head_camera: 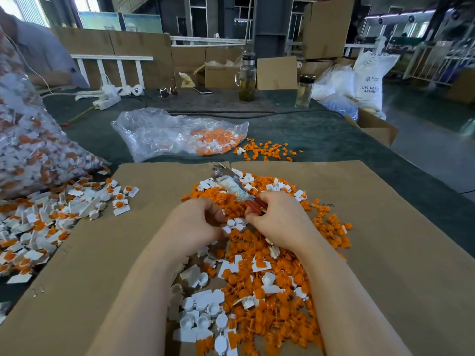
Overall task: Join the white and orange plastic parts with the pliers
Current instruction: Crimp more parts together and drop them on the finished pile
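Right hand (pixel 276 222): curled around the red handles of the pliers (pixel 237 190), gripping them; the thumb and fingertips come together toward the left hand.
Pliers: held by the right hand, the tool slants up and away from it to the left — its metal head lies over the far edge of the pile, and the middle of the tool is wrapped in pale, worn tape.
Left hand (pixel 198 222): fingers curled inward, tips close to the right hand's; whether they pinch a part I cannot tell, as the fingers hide what lies under them.
White parts between the hands (pixel 235 223): a few small white pieces sit in the gap between the two sets of fingertips, touching or just beside them.
Loose pile (pixel 257 273): orange and white plastic parts lie heaped under and around both hands and forearms, orange mostly under the right forearm, white clustered nearer the left forearm.
Cardboard sheet (pixel 385 253): lies flat under the pile and both arms.
Joined pieces (pixel 64 214): a spread of white-and-orange pieces lies well to the left of the left hand, partly off the cardboard.
Full bag (pixel 30 140): a clear bag packed with white-and-orange pieces, beyond the joined pieces at far left.
Open bag (pixel 164 132): crumpled clear plastic beyond both hands — orange parts spill from its right end onto the dark table (pixel 321 134).
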Demonstrator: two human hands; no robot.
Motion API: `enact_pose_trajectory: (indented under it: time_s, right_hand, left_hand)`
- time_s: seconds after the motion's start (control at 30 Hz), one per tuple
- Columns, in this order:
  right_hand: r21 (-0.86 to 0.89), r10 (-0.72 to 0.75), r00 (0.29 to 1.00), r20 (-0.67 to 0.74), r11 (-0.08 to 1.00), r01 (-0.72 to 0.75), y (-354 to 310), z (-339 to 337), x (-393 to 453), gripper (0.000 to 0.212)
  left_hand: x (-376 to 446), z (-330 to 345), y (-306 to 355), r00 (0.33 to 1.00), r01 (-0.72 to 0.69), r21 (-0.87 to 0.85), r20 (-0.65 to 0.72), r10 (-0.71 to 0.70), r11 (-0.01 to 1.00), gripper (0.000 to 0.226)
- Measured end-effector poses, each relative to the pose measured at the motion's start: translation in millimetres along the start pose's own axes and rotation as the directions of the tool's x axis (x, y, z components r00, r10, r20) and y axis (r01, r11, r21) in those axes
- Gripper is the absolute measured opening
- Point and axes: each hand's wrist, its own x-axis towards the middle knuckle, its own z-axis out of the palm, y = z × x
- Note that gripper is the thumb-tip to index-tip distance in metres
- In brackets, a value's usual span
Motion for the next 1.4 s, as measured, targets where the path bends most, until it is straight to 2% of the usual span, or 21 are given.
enact_pose_trajectory:
  time_s: [0.1,0.2,0.3,0.37,0.43,0.53,0.7,0.77,0.87,0.93,1.03,1.13,1.27,1.4]
  right_hand:
    - [0.003,-0.001,1.0,-0.001,1.0,0.001,-1.3,0.3,-0.5,0.014]
    - [0.015,-0.003,1.0,0.0,1.0,0.003,-2.2,0.3,-1.3,0.015]
    - [0.08,-0.005,1.0,0.006,0.997,0.004,-5.3,-1.5,-3.1,0.014]
    - [0.176,-0.001,1.0,-0.002,0.984,0.001,-8.0,-3.3,-4.6,0.014]
    - [0.293,0.004,1.0,-0.012,0.956,-0.001,-10.5,-5.4,-6.5,0.012]
    - [0.416,0.013,1.0,-0.013,0.909,-0.007,-13.4,-8.3,-9.4,0.009]
    - [0.474,0.028,1.0,-0.009,0.88,-0.02,-14.9,-10.4,-10.6,0.01]
    - [0.445,0.031,0.999,-0.013,0.895,-0.022,-14.4,-10.6,-10.1,0.012]
    - [0.425,0.079,0.996,-0.041,0.904,-0.055,-11.9,-10.0,-8.4,0.015]
    - [0.43,0.109,0.993,-0.044,0.899,-0.08,-10.3,-9.6,-8.1,0.014]
    - [0.409,0.104,0.993,-0.055,0.91,-0.072,-9.7,-9.2,-7.7,0.015]
    - [0.395,0.087,0.994,-0.068,0.917,-0.053,-11.2,-8.4,-7.3,0.017]
    - [0.382,0.082,0.994,-0.074,0.923,-0.047,-11.3,-8.0,-7.8,0.015]
    - [0.397,0.09,0.993,-0.08,0.916,-0.051,-12.0,-8.5,-8.2,0.017]
  left_hand:
    - [0.2,2.6,-0.6,1.0,-0.017,0.093,0.008,0.016,0.996,0.016]
    - [1.7,3.3,-0.2,1.0,-0.011,0.094,-0.009,0.012,0.995,0.014]
    - [0.9,2.3,2.3,0.996,0.029,-0.167,-0.083,-0.044,0.985,0.012]
    - [-1.0,0.8,5.8,0.993,0.034,-0.393,-0.093,-0.077,0.919,0.015]
    - [-1.7,0.5,9.4,0.992,0.026,-0.521,-0.089,-0.084,0.853,0.017]
    - [-2.7,1.2,14.0,0.993,0.012,-0.603,-0.083,-0.078,0.798,0.018]
    - [-4.5,1.0,17.8,0.996,-0.003,-0.651,-0.066,-0.053,0.759,0.014]
    - [-4.1,1.1,17.1,0.995,-0.034,-0.558,-0.094,-0.022,0.829,0.01]
    - [-2.6,0.1,13.3,0.989,-0.087,-0.173,-0.13,0.065,0.981,0.015]
    - [-1.6,0.8,11.4,0.991,-0.11,-0.001,-0.077,0.11,0.994,0.02]
    - [-0.3,5.3,10.4,0.988,-0.148,0.148,-0.022,0.153,0.978,0.02]
    - [0.8,7.9,10.5,0.988,-0.148,0.209,-0.015,0.154,0.967,0.023]
    - [2.3,8.6,9.2,0.986,-0.161,0.18,-0.003,0.164,0.971,0.031]
    - [3.6,12.2,8.7,0.986,-0.15,0.173,-0.05,0.16,0.974,0.031]
